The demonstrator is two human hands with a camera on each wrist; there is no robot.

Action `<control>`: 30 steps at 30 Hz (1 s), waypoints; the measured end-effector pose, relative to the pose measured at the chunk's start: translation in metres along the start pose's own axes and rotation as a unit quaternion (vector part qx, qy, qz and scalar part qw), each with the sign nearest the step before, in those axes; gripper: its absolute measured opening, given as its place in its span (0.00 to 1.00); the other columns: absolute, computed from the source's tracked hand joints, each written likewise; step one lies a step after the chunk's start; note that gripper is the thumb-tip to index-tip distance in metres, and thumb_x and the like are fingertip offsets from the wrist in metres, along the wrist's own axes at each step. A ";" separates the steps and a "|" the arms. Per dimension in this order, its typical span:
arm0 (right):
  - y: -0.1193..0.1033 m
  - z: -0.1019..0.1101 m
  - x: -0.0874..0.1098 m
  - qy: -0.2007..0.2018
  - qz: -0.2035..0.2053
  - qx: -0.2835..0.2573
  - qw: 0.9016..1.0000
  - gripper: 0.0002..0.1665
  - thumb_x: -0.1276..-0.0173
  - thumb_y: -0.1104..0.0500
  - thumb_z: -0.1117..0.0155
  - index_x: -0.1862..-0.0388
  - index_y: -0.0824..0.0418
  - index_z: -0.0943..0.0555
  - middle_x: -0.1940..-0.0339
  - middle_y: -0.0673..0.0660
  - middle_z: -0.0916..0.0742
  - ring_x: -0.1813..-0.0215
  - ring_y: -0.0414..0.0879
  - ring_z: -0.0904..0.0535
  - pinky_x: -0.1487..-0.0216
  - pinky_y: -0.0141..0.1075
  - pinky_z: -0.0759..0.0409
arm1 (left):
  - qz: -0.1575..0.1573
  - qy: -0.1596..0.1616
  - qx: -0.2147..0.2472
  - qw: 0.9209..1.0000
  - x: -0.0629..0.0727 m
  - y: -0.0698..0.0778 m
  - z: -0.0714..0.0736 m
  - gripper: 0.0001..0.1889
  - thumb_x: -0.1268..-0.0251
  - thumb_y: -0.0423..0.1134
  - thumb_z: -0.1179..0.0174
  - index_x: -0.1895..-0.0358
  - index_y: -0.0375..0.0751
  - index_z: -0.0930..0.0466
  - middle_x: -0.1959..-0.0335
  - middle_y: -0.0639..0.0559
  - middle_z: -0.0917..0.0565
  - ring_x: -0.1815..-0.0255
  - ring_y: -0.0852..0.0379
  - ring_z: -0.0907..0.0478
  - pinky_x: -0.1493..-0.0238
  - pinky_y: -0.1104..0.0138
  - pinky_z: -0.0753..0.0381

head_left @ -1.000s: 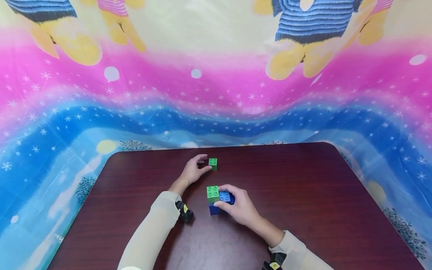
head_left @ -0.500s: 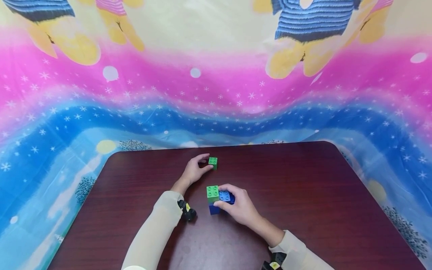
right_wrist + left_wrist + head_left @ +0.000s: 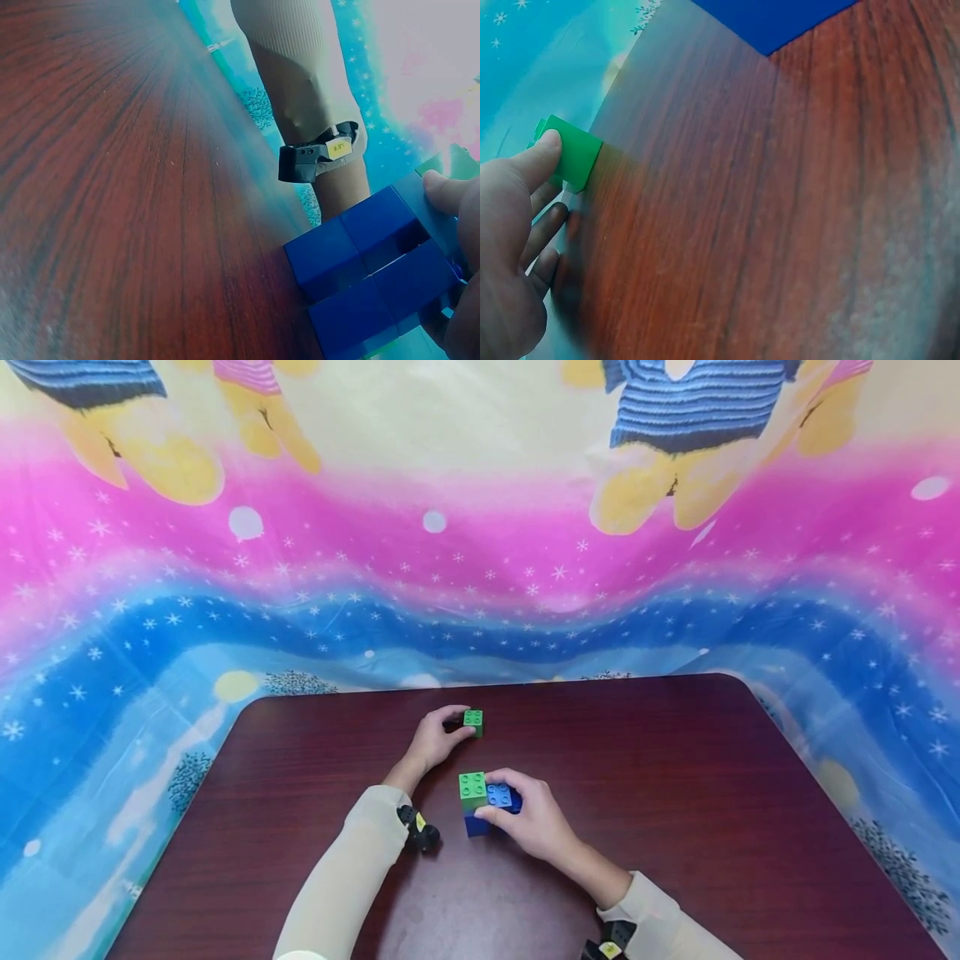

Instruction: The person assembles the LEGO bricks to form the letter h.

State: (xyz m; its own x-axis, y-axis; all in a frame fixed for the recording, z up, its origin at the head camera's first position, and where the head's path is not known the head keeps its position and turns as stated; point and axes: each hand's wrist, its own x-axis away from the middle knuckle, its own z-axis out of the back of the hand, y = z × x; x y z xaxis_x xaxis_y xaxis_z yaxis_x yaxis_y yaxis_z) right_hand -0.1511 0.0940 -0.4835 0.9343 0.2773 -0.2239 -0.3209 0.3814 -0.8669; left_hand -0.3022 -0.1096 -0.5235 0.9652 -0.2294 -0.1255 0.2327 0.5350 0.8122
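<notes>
My left hand point(image 3: 432, 740) pinches a small green toy building block point(image 3: 473, 719) with four-stud top near the table's far edge. In the left wrist view the thumb presses the side of this green block point(image 3: 579, 159), while a finger goes behind it. Closer in, my right hand point(image 3: 542, 820) grips a block assembly, thumb on the near side and fingers on the far side. It has a second green block point(image 3: 472, 786) on top at the left, a lighter blue block point(image 3: 498, 795) beside that, and dark blue blocks point(image 3: 352, 247) below. The palm hides part of the assembly.
The dark red-brown table point(image 3: 690, 827) has rounded far corners. A patterned cloth point(image 3: 480, 543) hangs behind and around it. Each wrist carries a black camera, such as the left wrist camera point(image 3: 417, 829).
My left hand has moved slightly right, and its fingers have closed from beside the green block onto it. My right hand and the assembly stay where they were.
</notes>
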 end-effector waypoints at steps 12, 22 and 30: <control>0.000 0.000 0.000 -0.004 -0.004 -0.002 1.000 0.25 0.38 0.50 0.22 0.43 0.53 0.17 0.50 0.49 0.13 0.57 0.41 0.18 0.55 0.34 0.18 | 0.004 0.011 0.039 0.999 0.005 0.001 0.007 0.20 0.33 0.40 0.30 0.40 0.41 0.19 0.50 0.44 0.14 0.49 0.48 0.17 0.46 0.54 0.18; 0.000 -0.001 -0.001 0.001 -0.001 0.000 1.000 0.25 0.39 0.53 0.21 0.44 0.54 0.17 0.51 0.49 0.12 0.57 0.41 0.18 0.55 0.35 0.18 | -0.001 0.002 0.043 0.999 0.019 0.003 0.019 0.20 0.33 0.40 0.31 0.39 0.41 0.20 0.47 0.44 0.15 0.48 0.47 0.16 0.46 0.54 0.17; 0.000 -0.001 -0.001 0.002 0.000 -0.001 1.000 0.25 0.39 0.53 0.21 0.44 0.54 0.17 0.52 0.50 0.12 0.58 0.41 0.18 0.56 0.34 0.18 | -0.020 0.001 0.052 0.998 0.028 0.012 0.030 0.19 0.32 0.39 0.31 0.41 0.40 0.19 0.48 0.44 0.15 0.48 0.48 0.16 0.46 0.55 0.17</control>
State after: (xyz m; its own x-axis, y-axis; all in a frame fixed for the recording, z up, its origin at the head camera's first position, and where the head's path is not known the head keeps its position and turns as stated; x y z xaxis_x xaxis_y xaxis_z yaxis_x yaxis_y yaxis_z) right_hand -0.1523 0.0929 -0.4841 0.9349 0.2739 -0.2257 -0.3207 0.3794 -0.8679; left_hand -0.2758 -0.1341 -0.4997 0.9555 -0.2474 -0.1605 0.2582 0.4387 0.8608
